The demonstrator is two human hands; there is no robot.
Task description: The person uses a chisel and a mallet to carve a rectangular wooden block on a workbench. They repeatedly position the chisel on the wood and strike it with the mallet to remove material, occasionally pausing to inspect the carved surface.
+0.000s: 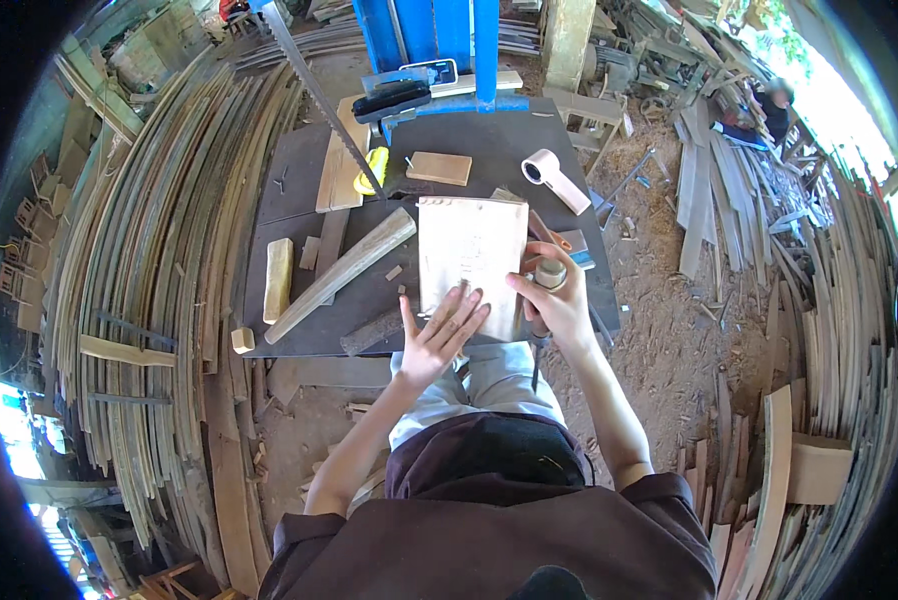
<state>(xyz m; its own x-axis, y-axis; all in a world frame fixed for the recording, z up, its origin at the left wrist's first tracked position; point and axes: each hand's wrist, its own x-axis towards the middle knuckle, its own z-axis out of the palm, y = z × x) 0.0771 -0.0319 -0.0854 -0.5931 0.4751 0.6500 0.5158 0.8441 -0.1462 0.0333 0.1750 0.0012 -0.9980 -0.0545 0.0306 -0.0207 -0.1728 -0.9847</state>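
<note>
Pale board [472, 235]: lies at the centre of the frame, flanked far to the left by long stacked planks [174, 230] and resting on a dark tabletop [294, 220]. At the upper middle, a blue machine frame [427, 30], with a toothed blade [314, 85] slanting down toward the tabletop. On the left of the tabletop, a long squared bar [344, 275], apart from the board.

As for progress, looks already shaped to a rough rectangle, with faint markings on the upward face and small scallops along the upper edge. Shows no cut through the face, and sits to the right of the blade without touching. Remaining work: cannot tell from this view.

Over the board's lower part, left hand [441, 338]: open and flat, with spread fingers resting on the face, grasping nothing. At the right edge, right hand [561, 298]: curled into a loose C, with thumb tip against the board. Between thumb and forefinger, a small round-ended object [550, 273]; cannot tell its kind, nor whether firmly gripped.
</note>
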